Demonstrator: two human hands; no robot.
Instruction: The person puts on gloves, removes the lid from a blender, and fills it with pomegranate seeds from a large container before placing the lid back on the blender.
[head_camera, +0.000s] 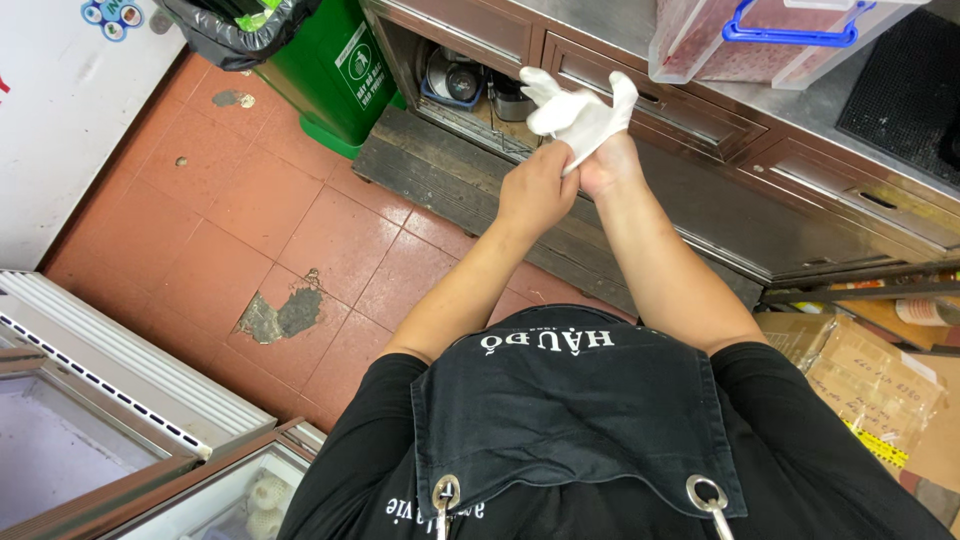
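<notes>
Glove (580, 118) — white, seemingly half on right hand (612, 165)

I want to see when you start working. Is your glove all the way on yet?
Not yet. The white glove is partway onto the right hand: its finger parts flop loose and the wrist is bare. The left hand is pinching the cuff. Left: getting the fingers seated inside and the cuff to the wrist. The left hand is bare, and I see no second glove.
</notes>
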